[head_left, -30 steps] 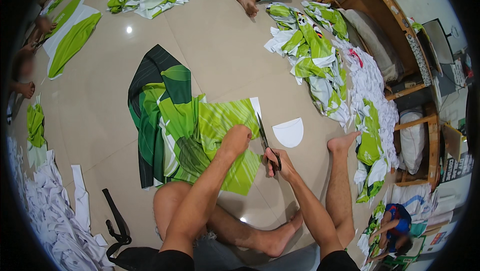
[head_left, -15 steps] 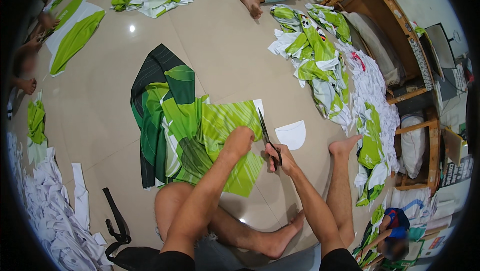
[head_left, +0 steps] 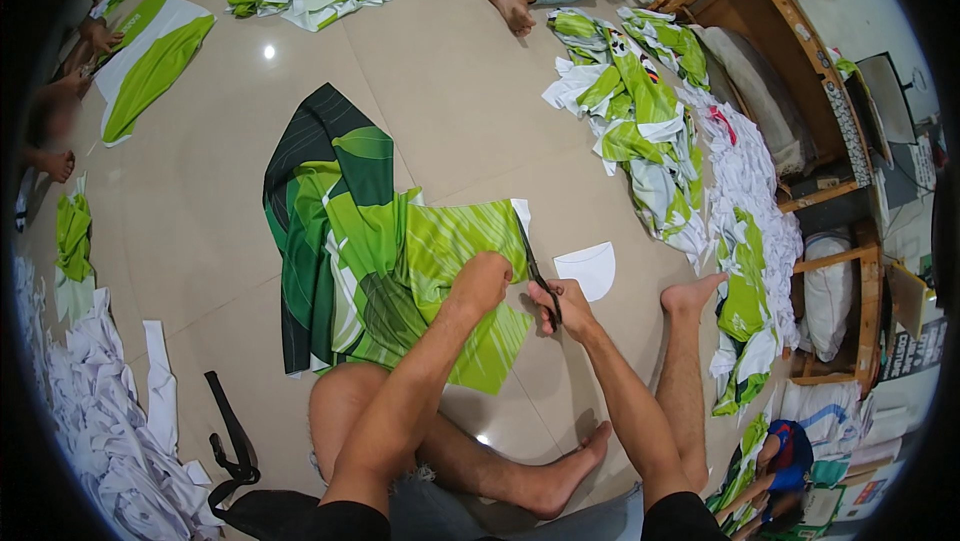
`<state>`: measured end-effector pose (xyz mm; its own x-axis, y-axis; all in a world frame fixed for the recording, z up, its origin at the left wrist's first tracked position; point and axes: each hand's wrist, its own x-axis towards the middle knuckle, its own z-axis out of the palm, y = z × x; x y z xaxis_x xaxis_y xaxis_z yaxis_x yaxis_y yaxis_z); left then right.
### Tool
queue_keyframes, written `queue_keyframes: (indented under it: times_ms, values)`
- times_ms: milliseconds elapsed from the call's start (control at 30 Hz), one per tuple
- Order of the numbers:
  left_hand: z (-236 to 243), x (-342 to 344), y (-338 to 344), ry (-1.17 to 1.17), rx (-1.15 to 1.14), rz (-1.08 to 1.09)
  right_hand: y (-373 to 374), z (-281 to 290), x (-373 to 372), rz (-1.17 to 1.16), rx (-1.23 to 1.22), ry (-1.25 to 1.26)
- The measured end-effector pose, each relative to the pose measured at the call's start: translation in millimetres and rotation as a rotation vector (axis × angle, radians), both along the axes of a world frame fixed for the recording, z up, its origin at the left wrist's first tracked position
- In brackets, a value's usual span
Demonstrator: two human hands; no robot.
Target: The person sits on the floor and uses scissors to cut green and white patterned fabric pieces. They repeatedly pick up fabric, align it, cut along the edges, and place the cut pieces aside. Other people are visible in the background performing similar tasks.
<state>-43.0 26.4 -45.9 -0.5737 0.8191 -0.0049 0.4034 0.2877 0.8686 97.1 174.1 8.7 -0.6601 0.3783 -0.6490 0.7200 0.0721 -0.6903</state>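
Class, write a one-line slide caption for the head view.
Left hand on green patterned fabric, right hand holding scissors at its edge, a white piece lying nearby.

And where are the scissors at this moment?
In the head view, the scissors are in the right hand, just right of centre, at the right edge of the green fabric and left of the white half-round piece.

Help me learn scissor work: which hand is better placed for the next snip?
Probably the right hand: it holds the black scissors, blades at the green cloth's edge, while the left hand is on the cloth.
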Motion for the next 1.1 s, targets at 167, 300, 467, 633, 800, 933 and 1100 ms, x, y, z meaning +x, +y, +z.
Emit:
queue_keyframes:
  times_ms: [167, 300, 467, 633, 800, 933, 1100]
  values:
    - [0.1, 0.6, 1.0, -0.004, 0.003, 0.01, -1.1, -3.6, -0.5, -0.022, -0.072, 0.03]
    - [0.5, -0.6, 1.5, -0.013, -0.011, 0.029, 4.5, 9.0, -14.3, -0.018, -0.122, 0.05]
    - [-1.2, -1.5, 0.8, -0.045, -0.005, 0.017, 10.8, 7.8, -28.2, 0.005, -0.091, 0.036]
    - [-3.5, 0.0, 2.9, -0.047, 0.013, 0.011, 10.6, 4.5, -28.1, -0.012, 0.005, 0.031]
    - [2.9, -0.1, 5.0, -0.039, 0.01, -0.018, -5.1, 13.7, 8.4, -0.177, -0.024, 0.216]
    - [0.0, -0.4, -7.4, 0.092, -0.047, 0.014, -37.8, 35.3, 68.6, -0.217, -0.034, 0.199]
    - [10.4, -67.3, -52.0, 0.537, -0.12, 0.79, -57.5, 68.3, 169.9, -0.297, -0.03, 0.155]
